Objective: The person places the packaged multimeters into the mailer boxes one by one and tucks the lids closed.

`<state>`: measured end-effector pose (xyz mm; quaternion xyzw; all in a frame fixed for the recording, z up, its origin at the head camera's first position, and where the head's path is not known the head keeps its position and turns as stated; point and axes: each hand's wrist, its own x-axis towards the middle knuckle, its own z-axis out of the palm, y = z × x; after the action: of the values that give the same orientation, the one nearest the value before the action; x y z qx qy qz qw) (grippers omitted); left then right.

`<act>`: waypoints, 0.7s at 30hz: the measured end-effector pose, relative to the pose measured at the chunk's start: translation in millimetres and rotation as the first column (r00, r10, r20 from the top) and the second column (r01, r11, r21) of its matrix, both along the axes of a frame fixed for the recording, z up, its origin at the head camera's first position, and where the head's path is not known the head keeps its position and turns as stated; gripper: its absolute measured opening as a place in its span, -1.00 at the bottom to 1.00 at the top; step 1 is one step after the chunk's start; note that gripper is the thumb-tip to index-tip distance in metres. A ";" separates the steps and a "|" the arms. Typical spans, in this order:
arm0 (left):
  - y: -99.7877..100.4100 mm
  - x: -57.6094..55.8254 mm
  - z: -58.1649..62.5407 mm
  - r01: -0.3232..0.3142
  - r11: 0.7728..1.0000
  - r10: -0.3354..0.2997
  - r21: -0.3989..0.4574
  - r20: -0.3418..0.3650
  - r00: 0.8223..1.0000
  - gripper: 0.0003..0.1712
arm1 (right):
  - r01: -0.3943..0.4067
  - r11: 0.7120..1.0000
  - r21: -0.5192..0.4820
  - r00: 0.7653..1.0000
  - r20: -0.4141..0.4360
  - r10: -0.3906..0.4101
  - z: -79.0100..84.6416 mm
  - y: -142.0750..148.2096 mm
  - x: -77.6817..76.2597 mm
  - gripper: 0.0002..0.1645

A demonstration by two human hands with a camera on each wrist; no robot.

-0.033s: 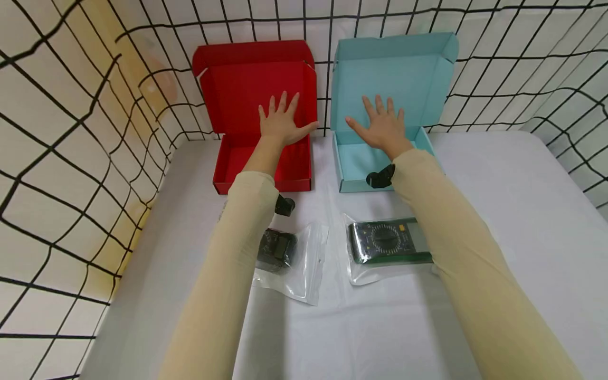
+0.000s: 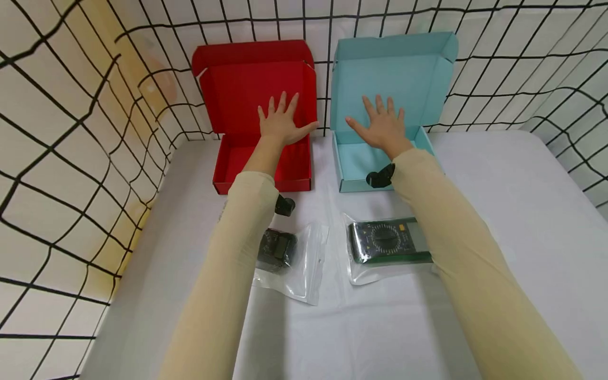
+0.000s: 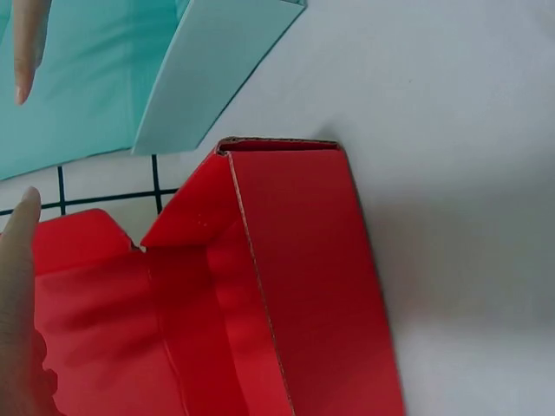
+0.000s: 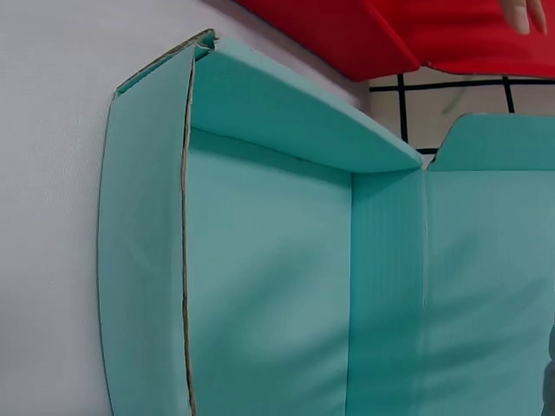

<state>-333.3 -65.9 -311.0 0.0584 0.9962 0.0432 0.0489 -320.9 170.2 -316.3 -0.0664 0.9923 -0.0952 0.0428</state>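
My left hand [image 2: 280, 122] is held over the red box [image 2: 262, 184], fingers spread and straight, holding nothing. The box's lid stands raised behind the hand. To the right, my right hand [image 2: 381, 126] hovers with spread fingers over the light blue box [image 2: 353, 184], whose lid also stands up. Closer to me, a black multimeter [image 2: 386, 240] in a clear plastic bag lies partly under my right forearm. A small black device [image 2: 280, 248] with a dial and a screen sits in a clear zip bag [image 2: 309, 258], partly hidden by my left forearm. The right wrist view shows the light blue box's bare inside [image 4: 269, 251].
A black wire grid [image 2: 330, 63] stands behind the boxes and along both sides. White cloth [image 2: 356, 338] covers the table. Small black wrist cameras show at each cuff, the left one [image 2: 285, 206] in front of the red box.
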 end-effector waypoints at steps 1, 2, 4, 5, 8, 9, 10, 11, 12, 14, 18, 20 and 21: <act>-0.1 0.0 -0.5 0.000 1.000 0.000 -0.006 0.006 1.000 0.02 | 0.001 1.000 0.003 1.000 0.002 -0.001 0.1 0.0 0.5 0.04; 0.0 0.3 -0.7 0.001 1.000 -0.001 -0.012 0.010 1.000 0.03 | 0.002 1.000 0.009 1.000 0.003 -0.002 0.2 0.1 1.1 0.05; -0.1 0.9 -1.5 0.003 1.000 -0.002 -0.022 0.022 1.000 0.03 | 0.003 1.000 0.027 1.000 0.012 -0.004 0.3 0.3 2.4 0.06; -0.1 1.2 -2.0 0.005 1.000 -0.004 -0.026 0.028 1.000 0.04 | 0.006 0.999 0.035 1.000 0.018 -0.006 0.2 0.2 2.9 0.07; -0.5 2.8 -3.0 0.014 0.999 -0.012 -0.038 0.038 0.999 0.05 | 0.011 0.999 0.047 1.000 0.029 -0.013 -0.5 -0.4 4.0 0.07; -0.7 2.9 -3.3 0.015 0.999 -0.014 -0.040 0.038 0.999 0.05 | 0.014 0.999 0.045 0.999 0.029 -0.016 -0.8 -0.5 4.0 0.07; -0.8 3.0 -3.3 0.016 0.999 -0.015 -0.044 0.038 0.999 0.04 | 0.017 0.999 0.038 0.999 0.026 -0.018 -1.4 -0.4 3.8 0.07; -0.9 3.0 -3.4 0.017 0.999 -0.015 -0.049 0.037 0.999 0.04 | 0.018 0.999 0.032 1.000 0.021 -0.019 -1.7 -0.5 3.7 0.07; -0.9 3.1 -3.5 0.017 0.998 -0.015 -0.057 0.037 0.999 0.04 | 0.019 0.999 0.028 1.000 0.018 -0.019 -2.1 -0.5 3.6 0.07; -0.9 2.7 -3.9 0.021 0.997 -0.018 -0.071 0.037 0.999 0.04 | 0.017 1.000 0.025 1.000 0.014 -0.017 -3.6 -0.1 2.9 0.08; -0.1 1.2 -6.2 0.045 0.996 -0.041 -0.081 0.040 0.998 0.05 | 0.017 1.000 0.025 1.000 0.018 -0.017 -6.7 0.6 1.6 0.09; 0.1 0.5 -7.2 0.052 0.996 -0.049 -0.079 0.037 0.998 0.05 | 0.017 0.999 0.027 1.000 0.018 -0.017 -7.6 0.6 1.2 0.09; 0.0 0.2 -7.4 0.052 0.995 -0.050 -0.081 0.033 0.998 0.05 | 0.016 1.000 0.021 1.000 0.015 -0.016 -7.8 0.3 0.8 0.09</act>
<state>-333.0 -65.8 -318.4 0.0811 0.9944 0.0019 0.0677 -320.1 170.5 -324.1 -0.0571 0.9934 -0.0855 0.0504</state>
